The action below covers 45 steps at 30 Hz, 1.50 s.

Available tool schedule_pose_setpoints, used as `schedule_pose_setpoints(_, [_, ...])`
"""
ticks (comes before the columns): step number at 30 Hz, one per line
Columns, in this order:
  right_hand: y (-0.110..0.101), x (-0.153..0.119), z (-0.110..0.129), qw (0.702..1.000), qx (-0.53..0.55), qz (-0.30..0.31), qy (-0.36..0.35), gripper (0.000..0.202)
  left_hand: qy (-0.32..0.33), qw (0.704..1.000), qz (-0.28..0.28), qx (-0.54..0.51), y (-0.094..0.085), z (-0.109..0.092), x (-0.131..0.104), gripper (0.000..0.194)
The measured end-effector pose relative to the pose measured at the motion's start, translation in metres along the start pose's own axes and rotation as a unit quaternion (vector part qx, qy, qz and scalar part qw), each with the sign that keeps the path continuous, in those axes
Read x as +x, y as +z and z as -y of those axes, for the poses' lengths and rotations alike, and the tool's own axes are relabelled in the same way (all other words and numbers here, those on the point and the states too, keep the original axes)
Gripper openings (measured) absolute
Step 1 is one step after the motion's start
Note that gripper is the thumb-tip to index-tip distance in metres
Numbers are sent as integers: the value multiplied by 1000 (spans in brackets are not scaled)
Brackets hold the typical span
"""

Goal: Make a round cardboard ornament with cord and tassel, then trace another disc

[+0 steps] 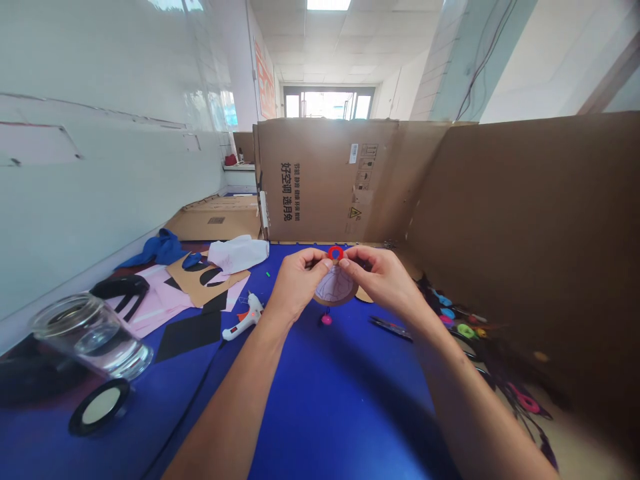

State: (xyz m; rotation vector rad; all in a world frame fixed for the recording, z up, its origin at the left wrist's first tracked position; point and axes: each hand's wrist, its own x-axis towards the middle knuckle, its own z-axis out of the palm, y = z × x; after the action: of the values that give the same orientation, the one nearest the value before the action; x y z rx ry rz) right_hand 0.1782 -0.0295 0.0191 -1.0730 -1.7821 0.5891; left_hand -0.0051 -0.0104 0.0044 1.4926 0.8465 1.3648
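My left hand [301,280] and my right hand [376,272] meet above the far part of the blue table. Between their fingertips they pinch a small red ring [335,253] from both sides. Just below it hangs or lies a round disc [335,287] with a white, line-marked face and a brown rim; how it joins the ring is hidden by my fingers. A small pink ball [327,320] shows beneath the disc. To the left of my left wrist lies a white glue gun [245,320]. Dark scissors [391,328] rest beside my right forearm.
At left stand a glass jar [100,337] and its black-rimmed round lid [100,407], near black sheets [193,331], pink paper [165,300] and cut cardboard [200,277]. Cardboard walls [320,193] close off the back and right. Colourful small parts [465,331] line the right edge.
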Motion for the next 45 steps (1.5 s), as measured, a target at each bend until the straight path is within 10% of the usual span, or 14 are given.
schedule_pose_setpoints(45, [-5, 0, 4, 999, 6, -44, -4, 31, -1, 1000, -23, 0, 10, 4, -3, 19])
